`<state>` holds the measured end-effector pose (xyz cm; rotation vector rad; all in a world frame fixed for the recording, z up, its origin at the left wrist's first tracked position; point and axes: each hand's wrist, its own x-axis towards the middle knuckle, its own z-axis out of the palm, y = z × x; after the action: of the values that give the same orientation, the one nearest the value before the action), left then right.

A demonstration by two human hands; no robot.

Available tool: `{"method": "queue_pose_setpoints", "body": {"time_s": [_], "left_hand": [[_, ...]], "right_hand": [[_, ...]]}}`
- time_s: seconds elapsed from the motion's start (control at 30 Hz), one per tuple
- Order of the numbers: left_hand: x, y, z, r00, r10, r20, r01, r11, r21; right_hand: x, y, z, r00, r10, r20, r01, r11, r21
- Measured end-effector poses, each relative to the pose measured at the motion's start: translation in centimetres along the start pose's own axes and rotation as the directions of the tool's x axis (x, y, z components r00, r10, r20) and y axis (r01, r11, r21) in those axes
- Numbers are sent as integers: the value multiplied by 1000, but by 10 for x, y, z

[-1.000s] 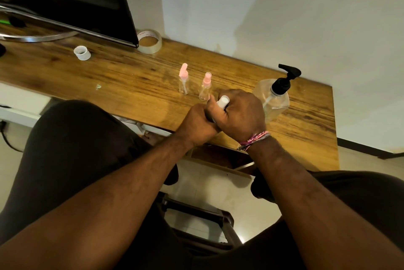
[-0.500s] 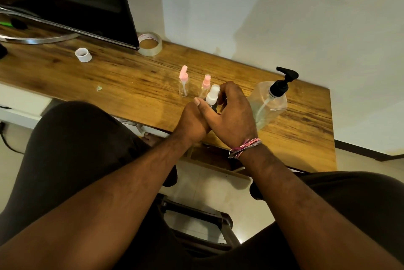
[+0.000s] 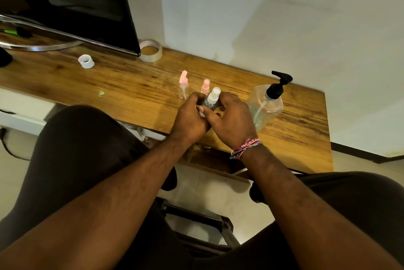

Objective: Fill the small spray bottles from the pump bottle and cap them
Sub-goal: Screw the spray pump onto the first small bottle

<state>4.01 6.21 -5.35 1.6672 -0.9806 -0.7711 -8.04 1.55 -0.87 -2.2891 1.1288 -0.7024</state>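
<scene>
A small clear spray bottle with a white spray top (image 3: 212, 97) stands upright between my two hands over the wooden table (image 3: 131, 86). My left hand (image 3: 190, 116) wraps its left side and my right hand (image 3: 231, 117) curls around its right side. Two small clear bottles with pink spray tops (image 3: 183, 86) (image 3: 205, 86) stand just behind. The large clear pump bottle with a black pump (image 3: 267, 101) stands to the right, close to my right hand.
A dark monitor (image 3: 72, 3) on a metal stand fills the back left. A roll of clear tape (image 3: 151, 50) and a small white cap (image 3: 86, 61) lie near it. The table's front edge runs just under my wrists, above my knees and a stool.
The white-topped bottle has come upright and out from under my right hand. Both hands have shifted slightly forward on the table and loosened around it.
</scene>
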Motion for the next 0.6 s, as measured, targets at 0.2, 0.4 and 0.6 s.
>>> {"method": "queue_pose_setpoints", "body": {"time_s": [0.2,0.4,0.6], "left_hand": [[6,-11,5,993,1,-116,15,991,135],[18,-13,13,958,-51,-283,128,957,261],[33,-14,22,966,-87,-243,175,912,371]], "right_hand": [[9,7,12,988,135,-78,-138,990,-33],[21,20,24,973,218,-71,-220,975,-33],[32,26,33,957,276,-94,-278,961,-11]]}}
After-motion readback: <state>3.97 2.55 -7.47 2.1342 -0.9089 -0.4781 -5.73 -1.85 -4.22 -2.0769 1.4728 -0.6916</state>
